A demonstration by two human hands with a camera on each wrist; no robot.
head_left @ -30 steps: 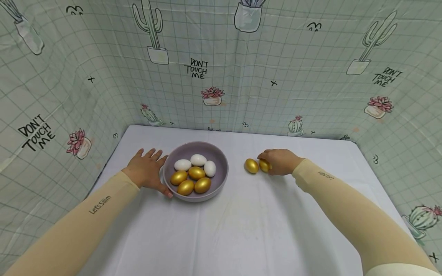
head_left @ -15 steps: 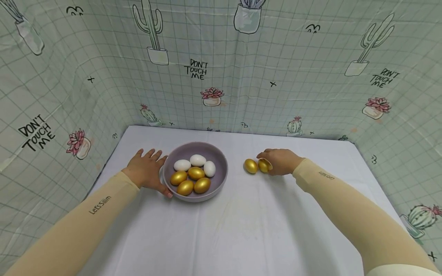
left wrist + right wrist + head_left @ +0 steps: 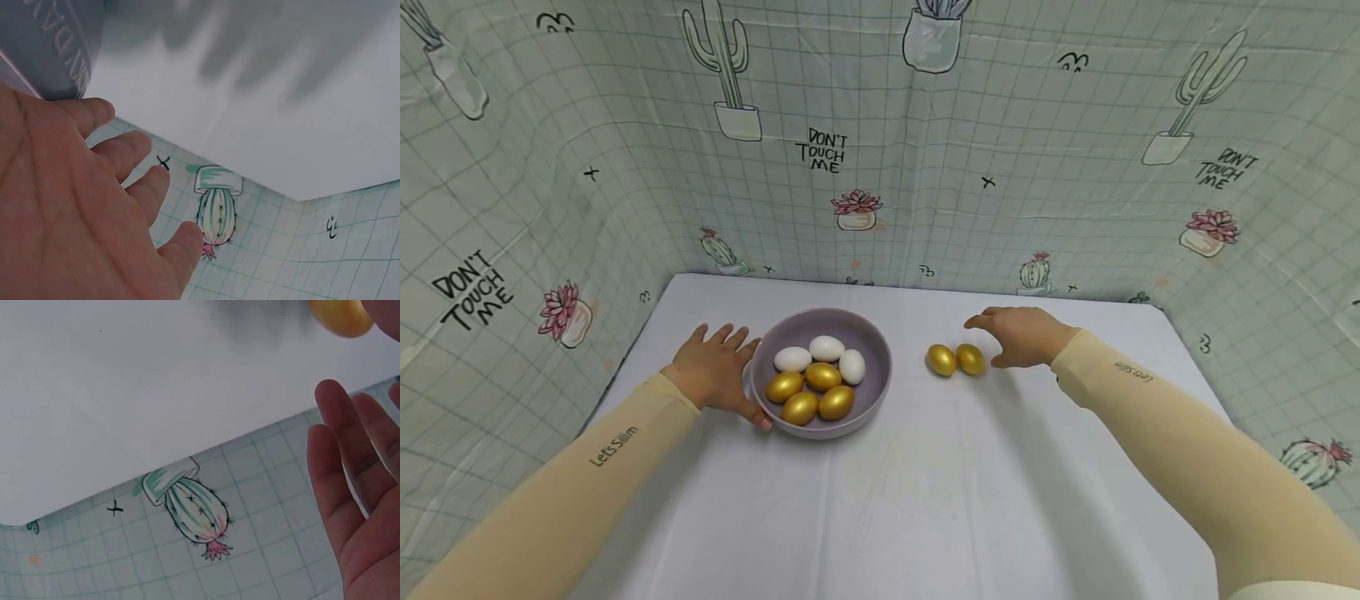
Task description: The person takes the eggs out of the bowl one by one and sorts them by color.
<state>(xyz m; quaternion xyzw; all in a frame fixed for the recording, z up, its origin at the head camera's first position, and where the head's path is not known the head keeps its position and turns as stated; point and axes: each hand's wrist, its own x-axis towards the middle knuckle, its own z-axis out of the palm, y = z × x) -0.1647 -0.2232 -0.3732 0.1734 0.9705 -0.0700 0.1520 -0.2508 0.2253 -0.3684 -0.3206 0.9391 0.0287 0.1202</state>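
Note:
My left hand [image 3: 715,371] rests against the left side of a purple bowl [image 3: 880,400], fingers spread, thumb at its lower rim. In the left wrist view the hand [image 3: 94,206] touches the bowl's outer wall [image 3: 62,50]. Inside the bowl lie three white eggs [image 3: 827,348] and several gold eggs [image 3: 837,402]. Two gold eggs [image 3: 942,360] [image 3: 971,359] sit side by side on the table. Just right of them is my right hand [image 3: 1026,337], holding nothing, thumb and fingers apart. The right wrist view has that hand [image 3: 362,481] near a gold egg [image 3: 342,315].
A white cloth covers the table [image 3: 910,500]. Behind it and along both sides hangs a grid-patterned curtain [image 3: 925,200] printed with cacti and lettering.
My right hand has let go of the right-hand gold egg and moved slightly up and to the right, its fingers wider apart. The left hand stays against the bowl.

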